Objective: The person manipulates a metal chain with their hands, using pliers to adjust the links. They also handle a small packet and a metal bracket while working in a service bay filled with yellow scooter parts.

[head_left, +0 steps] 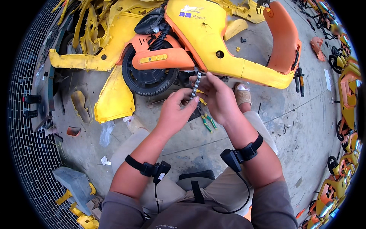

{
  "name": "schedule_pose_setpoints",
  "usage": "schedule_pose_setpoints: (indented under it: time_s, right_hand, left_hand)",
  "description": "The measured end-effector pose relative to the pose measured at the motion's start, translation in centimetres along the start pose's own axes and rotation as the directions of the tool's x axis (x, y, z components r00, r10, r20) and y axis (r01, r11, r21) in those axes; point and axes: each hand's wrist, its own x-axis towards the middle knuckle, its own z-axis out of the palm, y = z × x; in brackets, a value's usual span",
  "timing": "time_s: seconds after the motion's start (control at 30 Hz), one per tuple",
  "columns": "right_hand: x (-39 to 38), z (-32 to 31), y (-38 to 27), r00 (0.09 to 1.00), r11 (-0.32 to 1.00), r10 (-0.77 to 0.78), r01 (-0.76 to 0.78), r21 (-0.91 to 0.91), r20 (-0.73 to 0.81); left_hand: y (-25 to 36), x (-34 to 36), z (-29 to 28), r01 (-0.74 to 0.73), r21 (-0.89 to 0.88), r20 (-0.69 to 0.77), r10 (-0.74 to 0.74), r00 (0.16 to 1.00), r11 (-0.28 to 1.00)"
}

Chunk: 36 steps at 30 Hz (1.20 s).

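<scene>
A short metal roller chain (196, 84) is stretched upright between my two hands. My left hand (177, 110) pinches its lower end between thumb and fingers. Higher up, my right hand (218, 95) closes round the top end, with some of its fingers hidden behind the palm. Just beyond the hands stands a yellow and orange scooter (200, 34), its black rear wheel (150, 72) to the left. Below my hands, a pair of green-handled pliers (208, 123) lies on the floor.
Yellow body panels (114, 42) are piled at the far left, and a loose yellow panel (114, 95) leans by the wheel. Clear plastic wrap (107, 133) lies on the concrete floor. Along the right edge runs a row of yellow and orange scooters (349, 91). My feet flank the work area.
</scene>
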Motion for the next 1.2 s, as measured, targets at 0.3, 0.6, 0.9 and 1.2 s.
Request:
schedule_pose_setpoints:
  time_s: [0.3, 0.6, 0.9, 1.2]
  right_hand:
    - [0.4, 0.1, 1.5, 0.997, 0.861, -0.063, 0.027, -0.509, -0.053]
    - [2.5, -0.6, 2.6, 0.982, 0.621, -0.159, 0.017, -0.783, -0.104]
    - [2.2, -1.4, 8.5, 0.961, 0.052, 0.207, 0.176, -0.983, 0.183]
    - [3.7, -10.5, 29.0, 0.801, -0.333, 0.594, 0.332, -0.883, 0.078]
  left_hand:
    - [-0.6, 0.5, 0.8, 0.161, 0.168, -0.074, -0.151, 0.986, 0.973]
    - [-1.4, 1.7, -2.8, 0.152, -0.055, -0.200, -0.160, 0.967, 0.987]
    - [-1.3, 1.2, -7.0, 0.054, -0.579, -0.149, -0.171, 0.974, 0.814]
    - [-1.0, -2.5, -11.3, -0.044, -0.401, -0.197, -0.039, 0.980, 0.915]
